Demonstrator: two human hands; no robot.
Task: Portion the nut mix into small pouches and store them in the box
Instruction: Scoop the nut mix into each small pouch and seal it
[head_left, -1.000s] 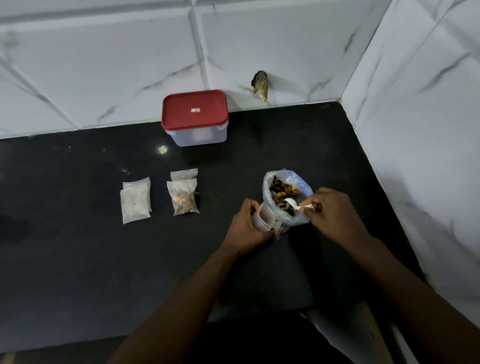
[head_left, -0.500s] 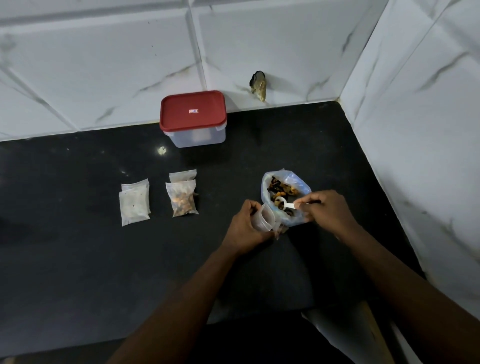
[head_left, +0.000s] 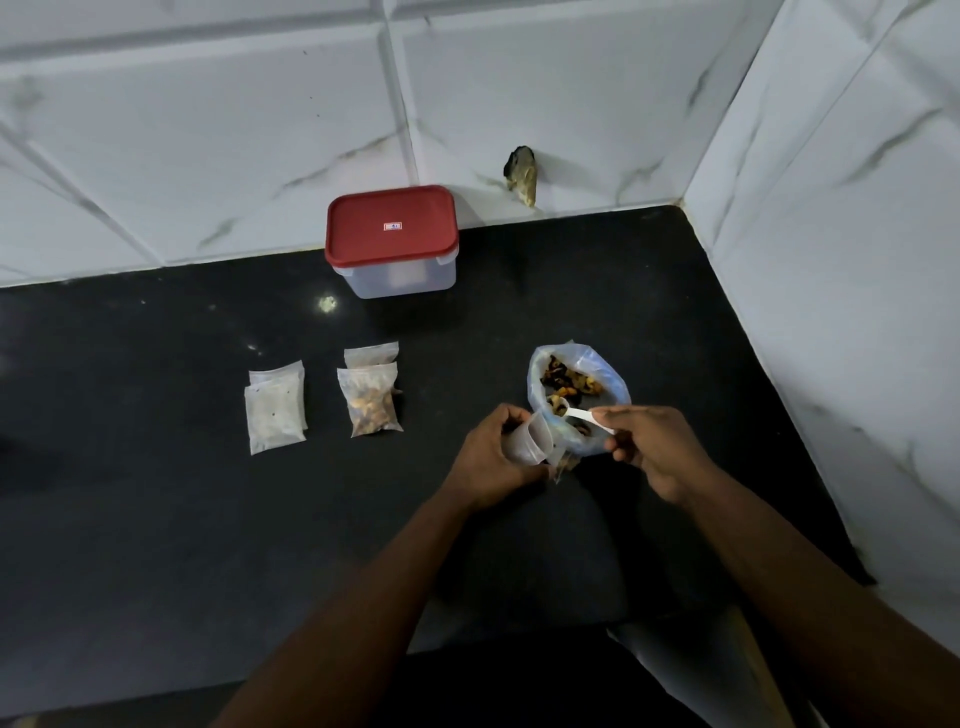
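Note:
A clear bag of nut mix (head_left: 576, 395) stands open on the black counter. My right hand (head_left: 652, 449) pinches a small white spoon (head_left: 579, 414) whose bowl holds a few nuts just above the bag's near rim. My left hand (head_left: 493, 460) grips a small clear pouch (head_left: 530, 441) held open right beside the bag. A filled pouch of nuts (head_left: 370, 400) lies to the left, overlapping another pouch (head_left: 371, 354) behind it. Further left lie empty pouches (head_left: 274, 410). The box (head_left: 392, 241), clear with a red lid, stands closed at the back wall.
White marble tile walls close the counter at the back and right. A dark chipped hole (head_left: 522, 169) marks the back wall. The black counter (head_left: 156, 519) ends at a front edge near my forearms.
My right hand drew back toward me and lifted the spoon with nuts from inside the bag to its near rim, closer to the open pouch. My left hand stayed in place.

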